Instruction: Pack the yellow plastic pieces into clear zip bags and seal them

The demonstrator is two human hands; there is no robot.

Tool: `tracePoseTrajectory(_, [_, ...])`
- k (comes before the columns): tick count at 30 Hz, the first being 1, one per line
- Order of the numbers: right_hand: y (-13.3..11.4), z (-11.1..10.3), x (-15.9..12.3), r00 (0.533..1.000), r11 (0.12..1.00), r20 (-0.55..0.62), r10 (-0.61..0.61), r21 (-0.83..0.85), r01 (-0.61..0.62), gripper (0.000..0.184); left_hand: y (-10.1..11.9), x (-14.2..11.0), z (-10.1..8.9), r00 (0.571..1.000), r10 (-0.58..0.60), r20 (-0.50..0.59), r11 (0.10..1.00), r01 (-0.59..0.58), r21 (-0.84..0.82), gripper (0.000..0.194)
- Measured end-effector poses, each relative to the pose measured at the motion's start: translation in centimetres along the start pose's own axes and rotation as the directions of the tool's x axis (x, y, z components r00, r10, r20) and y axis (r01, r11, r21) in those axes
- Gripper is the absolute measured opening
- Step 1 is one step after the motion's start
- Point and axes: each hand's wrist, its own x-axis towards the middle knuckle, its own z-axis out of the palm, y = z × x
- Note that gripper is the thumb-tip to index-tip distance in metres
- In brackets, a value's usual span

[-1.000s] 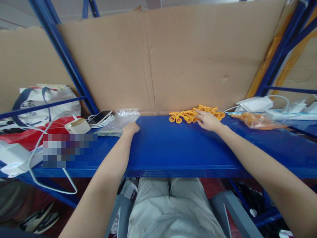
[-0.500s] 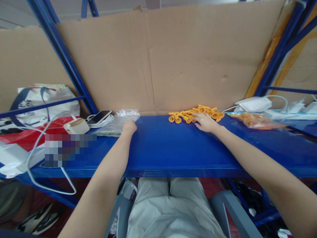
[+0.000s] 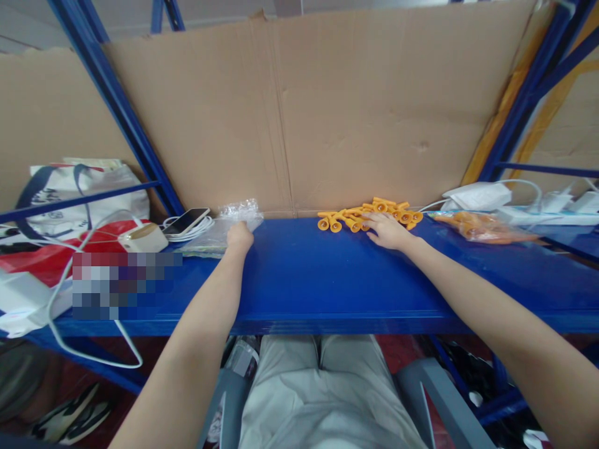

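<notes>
Clear plastic (image 3: 214, 234) has bunched higher, left grip (image 3: 240, 237) curled, hold unclear, right grip (image 3: 387, 232) splayed.

This looks like a workshop, with its blue metal bench (image 3: 327, 280), cardboard partition (image 3: 374, 112) and heaped orange parts (image 3: 354, 216).

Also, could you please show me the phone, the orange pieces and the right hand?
Phone (image 3: 186, 221), head view: its dark screen.
Orange pieces (image 3: 381, 205), head view: one flared end.
Right hand (image 3: 388, 232), head view: its back.

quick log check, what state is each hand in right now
Left hand: curled at the plastic bags, grip can't be told.
Right hand: open, over the orange pieces.
</notes>
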Motion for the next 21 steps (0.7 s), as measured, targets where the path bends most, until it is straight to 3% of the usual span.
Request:
tracePoseTrajectory(2, [-0.1, -0.1, 0.0, 1.0, 1.0, 0.009, 0.009, -0.001, -0.009, 0.044, 1.0, -0.7, -1.0, 0.997, -0.078, 0.003, 0.996, 0.078, 0.036, 0.043])
tracePoseTrajectory(5, [-0.2, -0.2, 0.0, 0.999, 1.0, 0.025, 0.021, 0.008, -0.021, 0.044, 2.6, -1.5, -2.4, 1.0, -0.02, -0.012, 0.999, 0.02, 0.042, 0.054])
tracePoseTrajectory(10, [-0.3, -0.3, 0.0, 1.0, 1.0, 0.015, 0.019, 0.01, -0.019, 0.043, 5.0, -2.4, -3.3, 0.964, 0.239, -0.119, 0.97, -0.243, -0.018, 0.063])
tracePoseTrajectory(12, [-0.2, -0.2, 0.0, 1.0, 1.0, 0.012, 0.016, 0.003, -0.016, 0.042, 6.0, -2.9, -3.1, 0.912, 0.392, -0.12, 0.915, -0.4, -0.056, 0.067])
tracePoseTrajectory(14, [-0.1, -0.1, 0.0, 1.0, 1.0, 0.005, 0.01, 0.004, -0.01, 0.043, 7.0, -3.5, -2.7, 0.829, 0.553, -0.082, 0.823, -0.559, -0.099, 0.07])
tracePoseTrajectory(17, [-0.1, -0.1, 0.0, 1.0, 1.0, -0.005, 0.005, 0.011, -0.005, 0.044, 8.2, -4.3, -1.9, 0.718, 0.696, 0.023, 0.714, -0.687, -0.138, 0.072])
tracePoseTrajectory(21, [-0.1, -0.1, 0.1, 1.0, 1.0, 0.004, 0.009, 0.009, -0.009, 0.043, 8.8, -4.9, -1.2, 0.678, 0.718, 0.156, 0.695, -0.705, -0.14, 0.068])
